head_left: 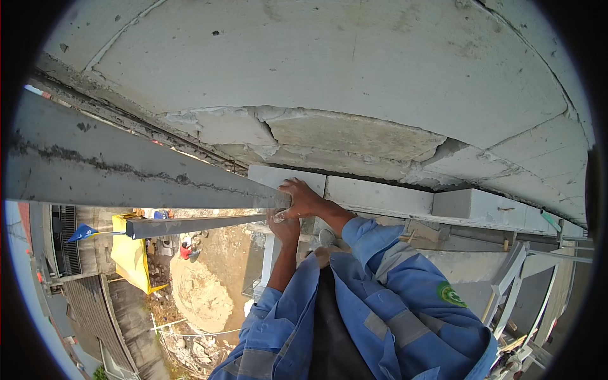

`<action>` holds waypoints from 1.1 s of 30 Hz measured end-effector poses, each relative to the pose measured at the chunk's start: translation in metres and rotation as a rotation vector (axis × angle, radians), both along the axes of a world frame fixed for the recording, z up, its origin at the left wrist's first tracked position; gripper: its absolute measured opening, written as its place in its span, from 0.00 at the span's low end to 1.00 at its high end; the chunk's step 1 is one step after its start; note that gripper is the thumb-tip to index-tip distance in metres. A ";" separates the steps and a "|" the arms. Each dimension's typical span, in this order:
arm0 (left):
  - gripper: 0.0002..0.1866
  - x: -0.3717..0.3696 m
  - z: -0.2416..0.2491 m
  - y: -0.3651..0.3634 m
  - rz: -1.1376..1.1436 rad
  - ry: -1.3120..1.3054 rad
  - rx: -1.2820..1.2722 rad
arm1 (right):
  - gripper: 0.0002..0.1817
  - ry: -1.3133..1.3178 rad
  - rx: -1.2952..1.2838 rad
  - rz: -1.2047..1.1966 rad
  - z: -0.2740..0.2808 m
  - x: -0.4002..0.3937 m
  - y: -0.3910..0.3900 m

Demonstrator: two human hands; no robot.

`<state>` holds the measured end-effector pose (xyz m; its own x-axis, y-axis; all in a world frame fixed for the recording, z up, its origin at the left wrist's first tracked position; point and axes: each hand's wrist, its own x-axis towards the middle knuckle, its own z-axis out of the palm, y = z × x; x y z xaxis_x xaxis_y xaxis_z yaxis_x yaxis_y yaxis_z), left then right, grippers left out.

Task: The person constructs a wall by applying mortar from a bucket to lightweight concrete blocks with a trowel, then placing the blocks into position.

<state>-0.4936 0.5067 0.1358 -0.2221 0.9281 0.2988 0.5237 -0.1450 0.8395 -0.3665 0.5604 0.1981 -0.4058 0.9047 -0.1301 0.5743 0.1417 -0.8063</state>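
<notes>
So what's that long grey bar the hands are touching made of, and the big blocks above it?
The long bar looks like metal, probably steel: flat straight faces, dull grey, dark stains. The blocks look like lightweight concrete: pale, matte, chipped edges, rough mortar joints. The right hand rests on the bar's end; the left hand is just below.

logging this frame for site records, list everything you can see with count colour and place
block wall: one, pale grey, cracked joints, filling the top
metal beam: one, grey, running in from the left to the hands
square tube: one, grey, just under the beam
white blocks: a row, along the ledge below the wall
yellow sheet: one, far below at left
sand pile: one, tan, on the ground below
right hand: on the beam's end
left hand: at the tube's end
blue sleeves: two, bottom centre
</notes>
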 end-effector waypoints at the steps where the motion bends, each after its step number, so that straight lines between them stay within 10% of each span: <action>1: 0.18 -0.001 -0.013 0.001 0.047 0.017 0.054 | 0.53 -0.009 -0.014 -0.007 0.000 0.001 0.000; 15: 0.20 -0.010 0.017 0.007 -0.174 -0.103 0.038 | 0.52 -0.052 -0.063 0.040 0.016 0.006 0.002; 24: 0.22 -0.058 0.030 0.017 -0.460 0.397 -0.201 | 0.37 -0.052 0.271 -0.102 0.021 0.063 -0.034; 33: 0.18 -0.111 -0.022 0.087 -0.147 0.074 -0.140 | 0.30 -0.376 0.317 -0.258 0.008 0.096 -0.044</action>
